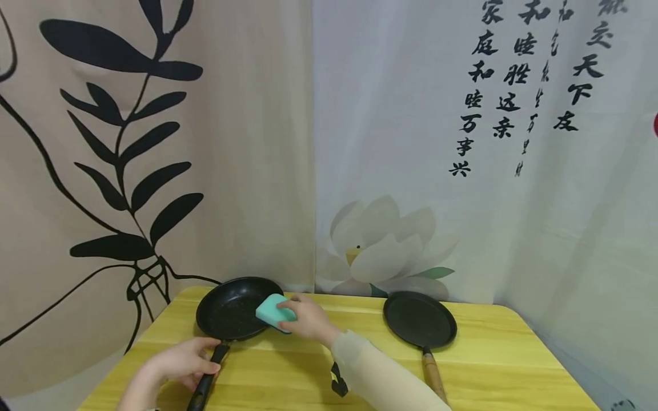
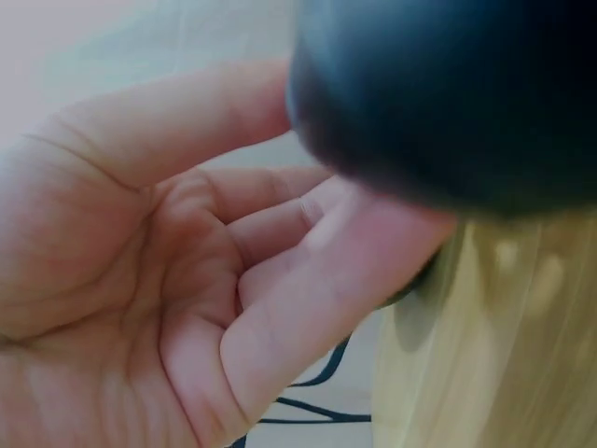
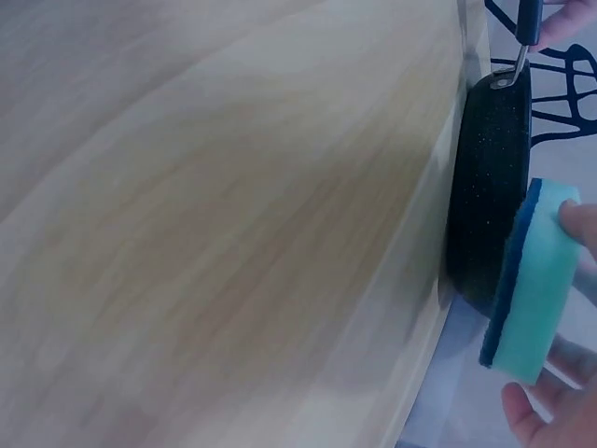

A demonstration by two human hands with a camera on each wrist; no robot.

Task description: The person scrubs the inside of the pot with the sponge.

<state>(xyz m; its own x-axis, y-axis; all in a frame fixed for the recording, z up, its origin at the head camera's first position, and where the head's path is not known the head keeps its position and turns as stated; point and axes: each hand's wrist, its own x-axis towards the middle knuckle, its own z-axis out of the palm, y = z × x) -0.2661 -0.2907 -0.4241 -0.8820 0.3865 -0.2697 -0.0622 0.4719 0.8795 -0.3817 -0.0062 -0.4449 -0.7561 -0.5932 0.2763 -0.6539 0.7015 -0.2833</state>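
Over the pan's (image 1: pixel 233 308) near rim, the right hand (image 1: pixel 305 319) grips a sponge (image 1: pixel 274 312); the left hand (image 1: pixel 182 361) holds the handle (image 1: pixel 208 377), scrubbing likely about to begin, calling for downward pressure.

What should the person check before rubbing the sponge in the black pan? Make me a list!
1. Left hand holds the black handle of the round black frying pan: ok.
2. Right hand grips the green sponge with the blue scrub layer: ok.
3. Sponge is over the pan's rim: ok.
4. Blue side faces the pan: ok, going by the right wrist view.
5. Pan sits flat on the yellow wooden table: ok.
6. Flat black pan with the wooden handle is out of the way: ok.
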